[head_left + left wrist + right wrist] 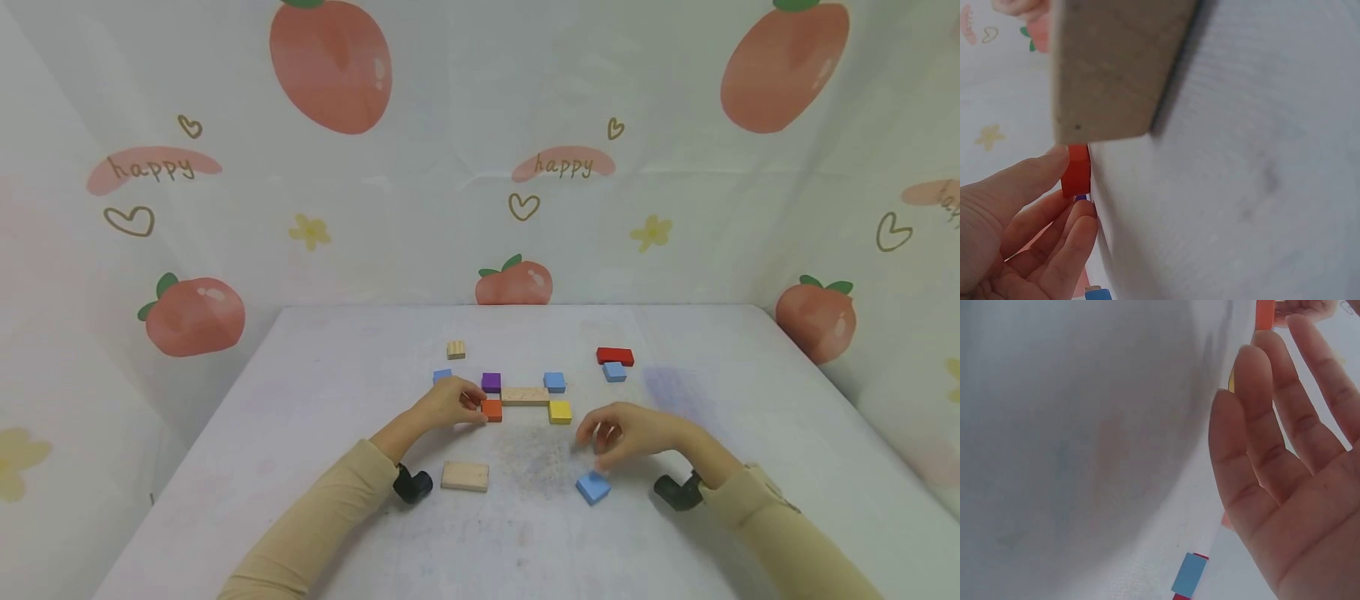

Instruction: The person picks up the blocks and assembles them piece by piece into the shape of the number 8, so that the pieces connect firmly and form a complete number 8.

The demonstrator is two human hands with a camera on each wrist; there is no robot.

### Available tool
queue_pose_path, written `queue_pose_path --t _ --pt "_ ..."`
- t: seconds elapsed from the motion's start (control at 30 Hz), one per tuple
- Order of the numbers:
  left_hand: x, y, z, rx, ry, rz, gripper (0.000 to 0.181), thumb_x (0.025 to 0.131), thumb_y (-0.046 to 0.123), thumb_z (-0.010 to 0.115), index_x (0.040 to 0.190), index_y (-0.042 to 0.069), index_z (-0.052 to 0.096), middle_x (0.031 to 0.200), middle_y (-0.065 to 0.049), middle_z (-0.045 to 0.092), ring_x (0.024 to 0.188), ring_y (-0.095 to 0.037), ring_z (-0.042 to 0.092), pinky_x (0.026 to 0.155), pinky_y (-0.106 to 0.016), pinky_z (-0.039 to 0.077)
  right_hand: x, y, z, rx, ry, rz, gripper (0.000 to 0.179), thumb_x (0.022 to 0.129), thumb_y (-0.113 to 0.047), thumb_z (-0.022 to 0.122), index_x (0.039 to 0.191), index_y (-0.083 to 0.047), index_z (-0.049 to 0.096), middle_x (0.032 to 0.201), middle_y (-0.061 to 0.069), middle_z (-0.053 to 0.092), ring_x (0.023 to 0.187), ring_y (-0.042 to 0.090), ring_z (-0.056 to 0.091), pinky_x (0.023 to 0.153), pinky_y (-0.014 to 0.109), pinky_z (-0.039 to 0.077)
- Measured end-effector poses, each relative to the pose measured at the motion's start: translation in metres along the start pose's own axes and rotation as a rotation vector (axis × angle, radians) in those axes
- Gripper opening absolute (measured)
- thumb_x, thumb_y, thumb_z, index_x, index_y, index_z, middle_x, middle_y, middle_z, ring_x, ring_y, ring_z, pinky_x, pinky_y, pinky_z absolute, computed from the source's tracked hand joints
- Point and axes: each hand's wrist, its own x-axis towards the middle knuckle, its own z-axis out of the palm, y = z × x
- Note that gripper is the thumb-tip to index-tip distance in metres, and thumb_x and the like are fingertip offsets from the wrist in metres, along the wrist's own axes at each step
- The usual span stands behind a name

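My left hand (452,402) is at an orange block (491,410), pinching it between thumb and fingers; the left wrist view shows the same orange block (1076,170) at the fingertips. A purple block (491,382) lies just behind it. A long wooden block (525,397) reaches from beside the orange block to a yellow block (560,412) on the right. Behind its right end is a blue block (554,382). My right hand (633,433) hovers with loosely bent fingers, holding nothing. Closest below its fingertips, another blue block (593,487) lies turned at an angle.
A flat wooden block (465,476) lies in front of the left hand. Farther back are a striped wooden block (456,350), a partly hidden blue block (442,377), and a red block (615,357) with a blue block (614,372) before it. A printed cloth (450,208) hangs behind the white table (345,350).
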Motion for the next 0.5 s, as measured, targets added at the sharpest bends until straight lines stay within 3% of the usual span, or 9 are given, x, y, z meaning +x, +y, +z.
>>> queue_pose_path --t 0.27,0.5 --pt "0.0004 0.0001 -0.0003 0.010 -0.011 0.022 0.034 0.078 0.012 0.075 0.106 -0.004 0.066 0.096 -0.013 0.069 0.082 -0.014 0.062 0.074 -0.024 0.053 -0.0022 0.0000 0.0046 -0.005 -0.076 -0.040 0.034 0.076 -0.021 0.077 0.104 -0.008 0.064 0.099 0.009 0.064 0.085 0.021 0.056 0.076 0.022 0.049" --pt "0.0004 -0.0009 -0.0003 0.021 -0.005 0.031 0.034 0.077 0.012 0.075 0.106 -0.004 0.067 0.097 -0.014 0.069 0.082 -0.014 0.062 0.074 -0.023 0.053 -0.0053 -0.0006 0.0090 -0.041 -0.084 -0.060 0.035 0.074 -0.024 0.079 0.102 -0.011 0.063 0.101 0.005 0.065 0.087 0.013 0.056 0.080 0.021 0.048"
